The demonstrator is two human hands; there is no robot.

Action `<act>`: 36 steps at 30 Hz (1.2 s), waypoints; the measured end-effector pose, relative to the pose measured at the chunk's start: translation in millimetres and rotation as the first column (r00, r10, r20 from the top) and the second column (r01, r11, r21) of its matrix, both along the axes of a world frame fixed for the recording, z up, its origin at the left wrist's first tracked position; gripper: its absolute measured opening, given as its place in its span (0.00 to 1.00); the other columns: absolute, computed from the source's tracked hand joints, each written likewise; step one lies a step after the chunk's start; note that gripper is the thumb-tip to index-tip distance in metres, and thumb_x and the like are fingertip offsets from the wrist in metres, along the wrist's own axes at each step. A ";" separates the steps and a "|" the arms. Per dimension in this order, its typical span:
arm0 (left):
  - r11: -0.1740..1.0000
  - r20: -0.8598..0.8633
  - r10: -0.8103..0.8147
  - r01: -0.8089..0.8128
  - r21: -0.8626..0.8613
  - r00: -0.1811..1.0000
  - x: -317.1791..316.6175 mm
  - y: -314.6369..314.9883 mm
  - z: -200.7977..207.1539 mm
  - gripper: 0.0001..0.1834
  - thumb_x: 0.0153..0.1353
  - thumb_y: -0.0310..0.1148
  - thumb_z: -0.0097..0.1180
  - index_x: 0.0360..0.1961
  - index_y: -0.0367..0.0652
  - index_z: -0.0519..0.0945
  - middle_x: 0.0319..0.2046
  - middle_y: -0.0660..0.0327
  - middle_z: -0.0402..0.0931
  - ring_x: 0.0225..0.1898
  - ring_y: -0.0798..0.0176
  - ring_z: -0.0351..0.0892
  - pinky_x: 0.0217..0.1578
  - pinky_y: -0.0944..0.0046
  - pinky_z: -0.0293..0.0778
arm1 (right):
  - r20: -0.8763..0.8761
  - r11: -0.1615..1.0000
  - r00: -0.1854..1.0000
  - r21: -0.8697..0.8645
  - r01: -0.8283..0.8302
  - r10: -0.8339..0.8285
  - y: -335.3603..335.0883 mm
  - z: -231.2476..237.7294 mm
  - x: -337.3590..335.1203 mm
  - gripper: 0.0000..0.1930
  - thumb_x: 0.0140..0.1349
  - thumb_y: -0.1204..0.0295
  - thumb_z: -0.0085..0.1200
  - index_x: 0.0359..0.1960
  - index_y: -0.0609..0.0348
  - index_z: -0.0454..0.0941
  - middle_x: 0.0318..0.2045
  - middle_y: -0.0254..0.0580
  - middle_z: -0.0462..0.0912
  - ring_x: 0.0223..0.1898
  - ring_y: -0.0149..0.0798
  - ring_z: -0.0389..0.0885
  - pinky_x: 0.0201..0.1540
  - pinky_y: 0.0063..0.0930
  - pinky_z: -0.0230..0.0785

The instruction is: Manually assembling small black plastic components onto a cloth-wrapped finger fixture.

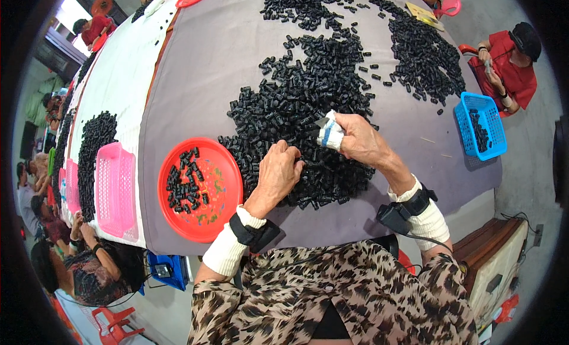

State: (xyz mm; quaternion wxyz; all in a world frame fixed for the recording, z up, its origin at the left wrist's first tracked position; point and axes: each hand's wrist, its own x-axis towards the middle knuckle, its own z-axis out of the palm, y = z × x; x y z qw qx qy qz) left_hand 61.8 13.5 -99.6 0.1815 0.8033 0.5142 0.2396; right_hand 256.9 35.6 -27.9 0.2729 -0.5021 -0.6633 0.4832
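Right hand [363, 142] clutches cloth-wrapped tool [330, 135] | left hand [276, 172] bunched, contents unclear | black pieces [296, 102] crowd beneath; red tray [230, 188] left, blue basket [494, 154] right | grey cloth [195, 72] below, co-worker [526, 81] beyond basket

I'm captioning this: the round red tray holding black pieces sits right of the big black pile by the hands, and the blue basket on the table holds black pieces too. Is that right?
Not quite, the side is wrong: in the head view, the round red tray sits left of the big black pile. It does hold black pieces, and so does the blue basket.
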 end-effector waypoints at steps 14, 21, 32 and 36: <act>0.853 0.891 0.378 0.470 -0.229 -0.252 -55.3 -9.0 98.5 0.12 0.59 0.27 0.51 0.45 0.36 0.71 0.35 0.56 0.75 0.32 0.66 0.76 0.35 0.68 0.73 | -0.216 0.969 0.960 0.207 -0.132 0.177 -0.9 63.4 -74.6 0.13 0.51 0.67 0.61 0.31 0.62 0.72 0.18 0.27 0.71 0.21 0.20 0.65 0.22 0.18 0.60; 0.894 0.912 0.295 0.420 -0.157 -0.285 -56.7 -13.5 103.5 0.10 0.59 0.25 0.51 0.43 0.37 0.71 0.36 0.57 0.75 0.37 0.66 0.76 0.39 0.67 0.74 | -0.175 0.921 0.976 0.386 -0.053 0.130 -7.6 70.5 -92.7 0.12 0.51 0.69 0.60 0.29 0.63 0.72 0.15 0.34 0.73 0.18 0.21 0.68 0.20 0.21 0.62; 0.876 0.928 0.348 0.397 -0.273 -0.130 -61.3 -17.0 106.5 0.09 0.59 0.25 0.50 0.41 0.37 0.73 0.33 0.58 0.76 0.34 0.66 0.77 0.35 0.66 0.75 | -0.210 0.934 0.969 0.353 -0.047 0.128 0.5 65.8 -86.8 0.11 0.52 0.71 0.58 0.33 0.63 0.73 0.17 0.33 0.76 0.19 0.21 0.69 0.20 0.18 0.62; 0.859 0.925 0.374 0.400 -0.319 -0.067 -53.7 -19.7 110.4 0.12 0.58 0.24 0.51 0.44 0.35 0.73 0.35 0.58 0.76 0.34 0.66 0.76 0.35 0.66 0.75 | -0.178 0.956 0.976 0.284 -0.068 0.123 2.5 71.7 -82.5 0.10 0.52 0.71 0.58 0.32 0.63 0.73 0.18 0.32 0.76 0.20 0.21 0.69 0.22 0.18 0.63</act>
